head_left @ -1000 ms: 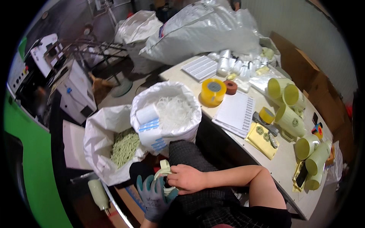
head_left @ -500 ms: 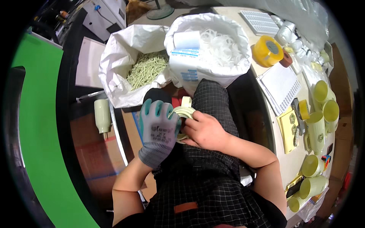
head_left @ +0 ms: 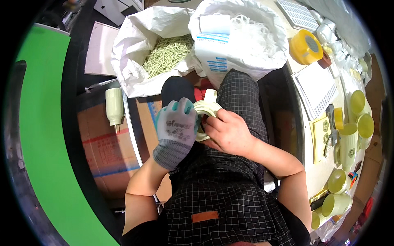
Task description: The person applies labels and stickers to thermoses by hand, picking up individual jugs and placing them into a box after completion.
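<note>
Gloved fingers [head_left: 174,105], bare fingers [head_left: 212,124], pale plastic ring [head_left: 209,107]

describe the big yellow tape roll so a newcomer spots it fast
Find the pale table along the right side. By its upper left edge, just right of the white bag of translucent rings, sits a yellow tape roll. It is bigger than the reddish-brown roll beside it and the small yellow roll lower down.

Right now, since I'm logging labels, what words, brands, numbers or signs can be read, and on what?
Wording isn't copied here.
Left hand, on its gray glove: dark print, blurred.
Brown carton: red print, too small.
White film against the bag: blue print, too small.
White papers: dark print, too small.
Pale green cup, yellow packet: round dark marks, unreadable.
</note>
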`<state>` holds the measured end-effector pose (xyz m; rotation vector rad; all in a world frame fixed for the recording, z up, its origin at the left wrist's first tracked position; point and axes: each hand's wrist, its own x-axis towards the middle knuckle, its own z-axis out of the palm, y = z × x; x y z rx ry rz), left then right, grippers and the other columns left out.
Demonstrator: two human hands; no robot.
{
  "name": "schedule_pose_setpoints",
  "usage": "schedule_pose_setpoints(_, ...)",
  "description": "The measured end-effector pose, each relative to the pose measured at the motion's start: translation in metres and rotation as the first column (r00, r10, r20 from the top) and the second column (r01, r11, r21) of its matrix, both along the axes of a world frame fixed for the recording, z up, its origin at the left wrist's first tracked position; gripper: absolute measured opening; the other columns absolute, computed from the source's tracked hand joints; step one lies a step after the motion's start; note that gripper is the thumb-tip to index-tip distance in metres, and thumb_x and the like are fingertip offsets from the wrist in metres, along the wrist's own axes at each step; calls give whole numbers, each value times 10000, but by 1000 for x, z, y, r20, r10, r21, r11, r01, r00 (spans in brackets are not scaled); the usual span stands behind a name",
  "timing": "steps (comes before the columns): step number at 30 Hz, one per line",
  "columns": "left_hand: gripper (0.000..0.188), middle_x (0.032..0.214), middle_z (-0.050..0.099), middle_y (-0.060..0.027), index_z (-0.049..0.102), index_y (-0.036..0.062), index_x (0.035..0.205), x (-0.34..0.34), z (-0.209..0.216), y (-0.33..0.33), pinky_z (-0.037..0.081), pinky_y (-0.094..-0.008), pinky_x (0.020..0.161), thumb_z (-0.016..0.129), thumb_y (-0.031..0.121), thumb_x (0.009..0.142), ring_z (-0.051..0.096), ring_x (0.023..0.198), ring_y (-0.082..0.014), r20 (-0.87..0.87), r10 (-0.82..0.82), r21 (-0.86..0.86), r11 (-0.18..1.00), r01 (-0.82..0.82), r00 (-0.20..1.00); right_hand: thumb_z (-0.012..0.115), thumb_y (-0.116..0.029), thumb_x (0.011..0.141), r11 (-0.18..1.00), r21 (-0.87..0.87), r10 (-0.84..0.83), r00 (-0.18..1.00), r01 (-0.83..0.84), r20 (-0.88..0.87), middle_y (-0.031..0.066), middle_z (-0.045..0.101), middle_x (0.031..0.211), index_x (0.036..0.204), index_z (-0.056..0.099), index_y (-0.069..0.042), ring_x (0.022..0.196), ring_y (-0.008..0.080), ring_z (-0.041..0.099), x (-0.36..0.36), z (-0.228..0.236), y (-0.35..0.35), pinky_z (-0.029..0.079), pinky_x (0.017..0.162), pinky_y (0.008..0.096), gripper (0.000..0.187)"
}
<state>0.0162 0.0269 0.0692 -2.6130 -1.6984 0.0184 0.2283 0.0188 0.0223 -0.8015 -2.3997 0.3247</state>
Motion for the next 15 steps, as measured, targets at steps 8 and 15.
schedule_pose_setpoints(8, 949, 1388, 664, -182, 496, -38, 1535, -10, -103, 132, 589, -418, 984, 969, 384, 829, 715, 1134, -331, 840, 72, 35, 982, -185, 538, 783, -109, 998, 755, -652, -534, 642, 70, -550, 32, 661, 1096, 1175, 707, -36, 866, 95, 572, 36, -14, 7, 497, 775, 269, 206)
schedule_pose_setpoints(15, 418, 1137, 795, -66, 739, -33, 1309, -28, -149, 213, 579, -274, 875, 844, 193, 973, 724, 996, -136, 659, 636, -742, 635, 213, 401, 742, -36, 1003, 444, -888, -769, 559, 117, -311, 56, 723, 1100, 1542, 552, 46, 791, 80, 610, 30, -66, 71, 535, 719, 268, 578)
